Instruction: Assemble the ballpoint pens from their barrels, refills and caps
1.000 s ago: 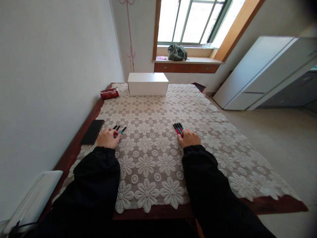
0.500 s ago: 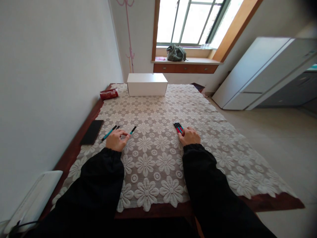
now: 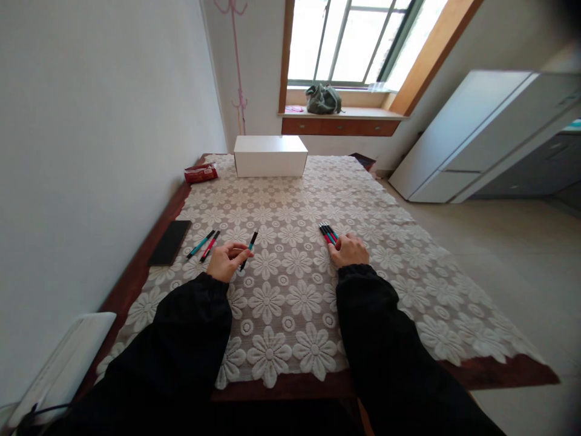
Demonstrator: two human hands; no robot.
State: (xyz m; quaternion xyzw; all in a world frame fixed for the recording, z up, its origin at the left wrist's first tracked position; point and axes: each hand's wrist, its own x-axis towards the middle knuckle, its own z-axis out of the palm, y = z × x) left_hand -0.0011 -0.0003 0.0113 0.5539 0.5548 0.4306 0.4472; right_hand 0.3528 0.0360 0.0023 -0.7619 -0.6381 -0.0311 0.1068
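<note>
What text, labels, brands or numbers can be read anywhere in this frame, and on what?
None can be read.
Red packet at the table's far left: some print may be there, too small and blurred to read.
White box: plain faces, no print visible.
Pens, one in the left hand, a bundle under the right hand, two loose: no legible marking.
Dark flat object: blank.

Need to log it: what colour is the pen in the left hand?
Teal barrel with black ends: the pen in the left hand, head view.
</note>
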